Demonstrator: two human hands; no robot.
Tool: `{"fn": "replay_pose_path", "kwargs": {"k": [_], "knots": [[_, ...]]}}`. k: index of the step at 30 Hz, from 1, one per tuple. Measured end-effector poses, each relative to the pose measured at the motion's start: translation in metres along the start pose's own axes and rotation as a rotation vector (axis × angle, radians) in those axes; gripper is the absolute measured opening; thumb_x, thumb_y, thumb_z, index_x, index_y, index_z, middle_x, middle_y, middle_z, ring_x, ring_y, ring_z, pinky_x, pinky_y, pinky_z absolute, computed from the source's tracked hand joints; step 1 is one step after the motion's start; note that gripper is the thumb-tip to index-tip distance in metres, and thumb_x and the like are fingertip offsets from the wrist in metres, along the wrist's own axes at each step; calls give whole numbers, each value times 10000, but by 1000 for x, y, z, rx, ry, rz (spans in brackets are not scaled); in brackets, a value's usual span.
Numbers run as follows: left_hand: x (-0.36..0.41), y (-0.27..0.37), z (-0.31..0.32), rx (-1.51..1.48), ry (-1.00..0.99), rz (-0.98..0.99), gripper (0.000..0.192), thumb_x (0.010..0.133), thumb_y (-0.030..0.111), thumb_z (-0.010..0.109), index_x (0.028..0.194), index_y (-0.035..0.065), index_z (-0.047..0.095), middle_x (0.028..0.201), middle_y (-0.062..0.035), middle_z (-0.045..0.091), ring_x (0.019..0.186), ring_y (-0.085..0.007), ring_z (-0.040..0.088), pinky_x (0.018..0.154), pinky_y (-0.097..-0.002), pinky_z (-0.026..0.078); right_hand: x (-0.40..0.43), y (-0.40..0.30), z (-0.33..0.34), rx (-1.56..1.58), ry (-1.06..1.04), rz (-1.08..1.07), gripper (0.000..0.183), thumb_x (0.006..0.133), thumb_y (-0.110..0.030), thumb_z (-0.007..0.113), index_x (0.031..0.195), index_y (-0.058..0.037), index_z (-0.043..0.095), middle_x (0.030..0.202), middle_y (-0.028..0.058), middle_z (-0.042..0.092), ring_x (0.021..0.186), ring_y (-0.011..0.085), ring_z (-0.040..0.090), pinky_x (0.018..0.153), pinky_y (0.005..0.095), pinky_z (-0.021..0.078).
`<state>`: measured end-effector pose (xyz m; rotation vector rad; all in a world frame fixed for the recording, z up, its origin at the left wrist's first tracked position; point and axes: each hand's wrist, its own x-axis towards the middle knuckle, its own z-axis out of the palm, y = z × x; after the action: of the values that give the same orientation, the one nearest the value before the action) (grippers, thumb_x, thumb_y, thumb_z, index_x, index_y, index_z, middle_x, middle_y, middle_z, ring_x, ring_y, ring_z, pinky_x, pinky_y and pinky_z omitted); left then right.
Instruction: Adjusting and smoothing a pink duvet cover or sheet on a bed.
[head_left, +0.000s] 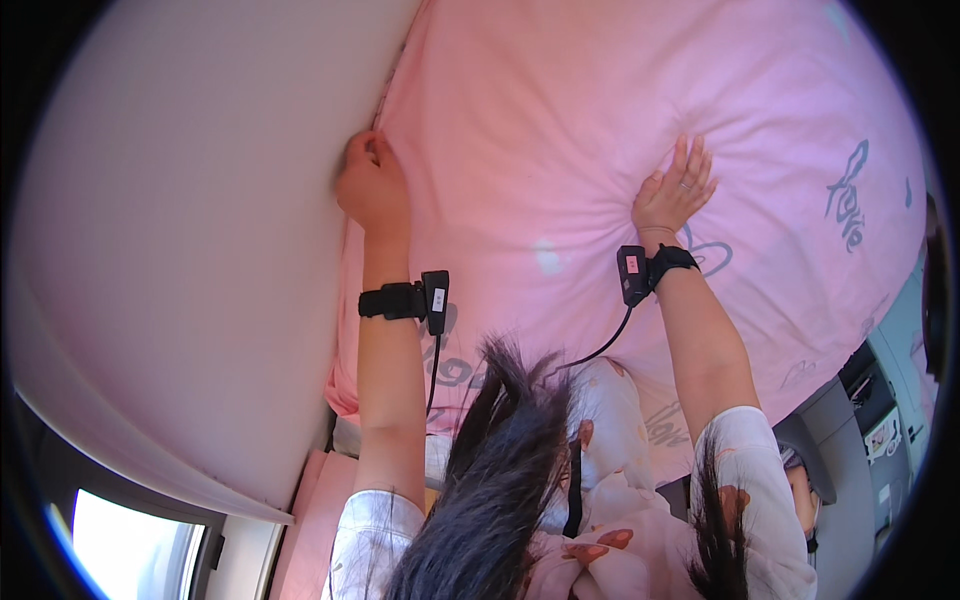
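A pink bed sheet (510, 112) with grey lettering and heart prints covers the bed before me. At its left edge, beside the pale wall, my left hand (373, 176) has its fingers curled down at the sheet's border; whether cloth is pinched between them cannot be told. My right hand (675, 184) lies palm down on the sheet with fingers apart, and creases fan out around it. A ring is on one of its fingers. Each wrist wears a black strap with a small cabled device. Long dark hair hangs in front of my lap.
The pale wall (187, 187) runs close along the left side of the bed. A bright window (139, 544) is at the lower left. To the right stand a dark grey chair (808, 457) and grey furniture (844, 465) with items on its shelves.
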<state>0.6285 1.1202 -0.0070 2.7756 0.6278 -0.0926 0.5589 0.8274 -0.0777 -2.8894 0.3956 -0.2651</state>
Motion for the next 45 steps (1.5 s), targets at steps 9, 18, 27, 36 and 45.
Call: {"fn": "replay_pose_path", "kwargs": {"k": [9,18,27,36,45], "knots": [[-20,0,34,-588,230,43,236,795,51,412,1010,-46,418,900,-142,543,803,-260,529,737,-288,408,-1,1,4,-27,-1,5,510,729,-232,311,1228,-134,276,1298,60,202,1194,257,160,946,471,67],[12,-11,31,-310,-186,94,328,828,221,349,1026,-22,446,999,-189,494,931,-316,462,794,-340,360,0,1,1,-35,6,-8,523,718,-230,333,1227,-128,276,1300,58,195,1198,254,152,941,478,70],[-9,-33,20,-146,-60,228,270,785,171,407,963,-12,496,967,-205,505,916,-321,472,789,-345,375,-3,-7,-2,0,23,-23,535,700,-199,371,1223,-132,280,1296,71,202,1193,263,160,938,482,77],[-108,-38,14,49,-189,773,463,750,257,477,1185,158,356,1256,-18,303,1175,-211,235,945,-436,158,-5,-16,-7,-25,114,-72,499,725,-228,392,1211,-167,300,1277,53,258,1175,271,213,924,499,127],[-110,-188,-9,29,102,390,457,781,336,416,1173,110,352,1190,-125,374,1083,-270,362,899,-383,266,-57,-145,-11,-5,-44,-373,485,791,-360,365,1230,-178,269,1278,38,256,1173,250,231,905,520,171]]}}
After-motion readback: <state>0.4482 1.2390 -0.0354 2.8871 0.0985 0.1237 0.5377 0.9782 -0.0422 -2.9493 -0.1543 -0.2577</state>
